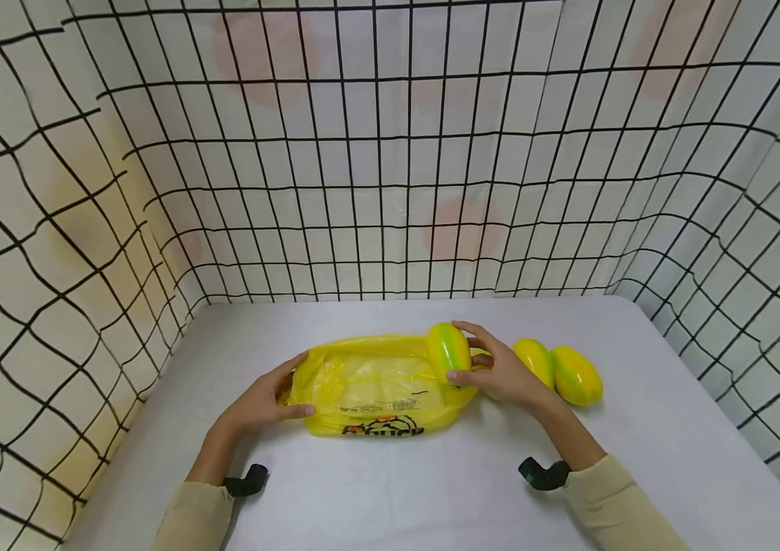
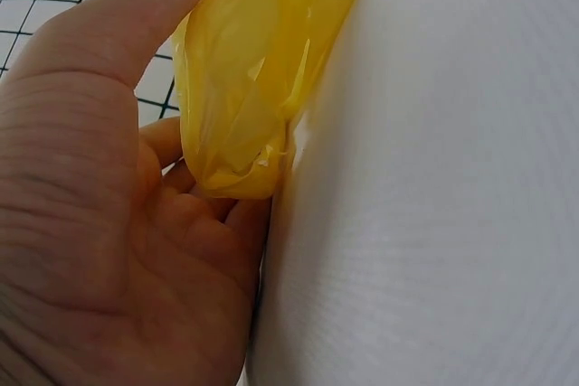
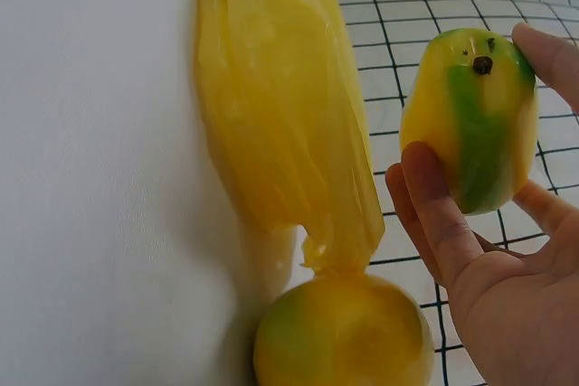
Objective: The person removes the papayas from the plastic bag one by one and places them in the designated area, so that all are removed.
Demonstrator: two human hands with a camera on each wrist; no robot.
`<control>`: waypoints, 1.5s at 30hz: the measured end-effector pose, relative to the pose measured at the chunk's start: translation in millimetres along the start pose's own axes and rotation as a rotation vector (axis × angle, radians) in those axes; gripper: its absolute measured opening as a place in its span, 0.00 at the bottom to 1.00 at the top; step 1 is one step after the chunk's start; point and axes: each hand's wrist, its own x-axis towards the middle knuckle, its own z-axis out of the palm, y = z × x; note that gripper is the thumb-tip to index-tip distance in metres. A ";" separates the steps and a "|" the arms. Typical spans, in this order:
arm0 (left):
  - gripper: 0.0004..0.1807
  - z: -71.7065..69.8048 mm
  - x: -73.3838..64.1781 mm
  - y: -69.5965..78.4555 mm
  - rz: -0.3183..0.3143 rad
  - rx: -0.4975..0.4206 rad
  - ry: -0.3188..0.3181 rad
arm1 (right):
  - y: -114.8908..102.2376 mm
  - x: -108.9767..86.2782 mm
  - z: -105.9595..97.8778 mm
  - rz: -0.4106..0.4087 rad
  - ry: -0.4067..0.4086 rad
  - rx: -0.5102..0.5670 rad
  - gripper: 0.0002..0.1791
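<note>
A yellow plastic bag with dark printing lies on the table, its mouth spread wide. At its left end my left hand grips the bag, thumb on the near side and fingers behind; the left wrist view shows the bag's end between them. My right hand holds a glossy yellow mango with a green stripe above the bag's right end. The right wrist view shows this mango raised in the fingertips, its dark stem nub facing the camera.
Right of the bag lie two more yellow mangoes, one partly behind my right forearm, the other beside it. Another mango sits by the bag's end, mostly hidden in the head view. Black wire mesh encloses the white table.
</note>
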 end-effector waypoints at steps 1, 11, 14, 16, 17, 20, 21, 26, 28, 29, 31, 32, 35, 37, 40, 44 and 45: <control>0.56 -0.1 -0.2 -0.2 -0.002 -0.002 0.000 | 0.8 -1.0 -1.4 0.004 0.002 0.001 0.45; 0.57 -0.4 0.0 1.7 -0.006 -0.021 -0.003 | 4.9 -11.6 -13.7 -0.008 0.015 0.038 0.45; 0.57 -0.3 -0.1 1.4 -0.004 -0.016 -0.002 | 5.8 -15.0 -17.0 0.003 0.016 0.046 0.44; 0.56 -0.2 -0.4 0.8 -0.001 -0.012 0.000 | 6.8 -16.6 -19.2 -0.004 0.017 0.055 0.44; 0.56 -0.2 -0.6 0.5 0.002 -0.008 -0.001 | 7.3 -17.2 -20.3 -0.007 0.020 0.057 0.44; 0.56 0.0 -0.9 0.1 0.005 -0.004 -0.002 | 8.7 -19.6 -24.2 -0.019 0.023 0.066 0.44; 0.57 0.0 -1.0 0.2 0.005 -0.004 -0.002 | 9.0 -20.5 -25.7 -0.022 0.024 0.067 0.44; 0.57 0.1 -0.9 0.6 0.001 -0.009 -0.004 | 10.9 -25.4 -34.8 -0.012 0.044 0.027 0.44; 0.57 0.0 -0.8 0.4 0.000 -0.011 -0.004 | 12.4 -27.1 -39.0 0.001 0.061 -0.003 0.44; 0.57 0.0 -0.8 0.3 -0.001 -0.012 -0.004 | 13.2 -28.0 -41.1 0.009 0.070 -0.015 0.44; 0.57 -0.2 -0.7 0.4 -0.002 -0.012 -0.004 | 14.7 -29.8 -45.2 0.015 0.077 -0.025 0.44; 0.57 -0.4 -0.8 0.5 -0.002 -0.012 -0.003 | 15.2 -31.0 -47.3 0.018 0.082 -0.033 0.44; 0.57 -0.7 -0.9 1.4 -0.004 -0.017 0.001 | 16.1 -34.9 -53.1 0.018 0.087 -0.034 0.43; 0.57 -0.7 -0.9 1.6 -0.005 -0.014 0.001 | 16.4 -38.1 -56.8 0.015 0.090 -0.038 0.43; 0.57 -0.4 -0.8 1.4 -0.006 -0.010 -0.001 | 17.8 -42.3 -62.4 0.009 0.093 -0.045 0.43; 0.57 -0.1 -1.1 1.7 -0.002 -0.022 0.000 | 21.8 -46.0 -69.5 0.007 0.101 -0.064 0.44; 0.57 -0.3 -1.3 1.8 -0.003 -0.026 0.001 | 23.1 -46.8 -71.1 0.009 0.104 -0.070 0.44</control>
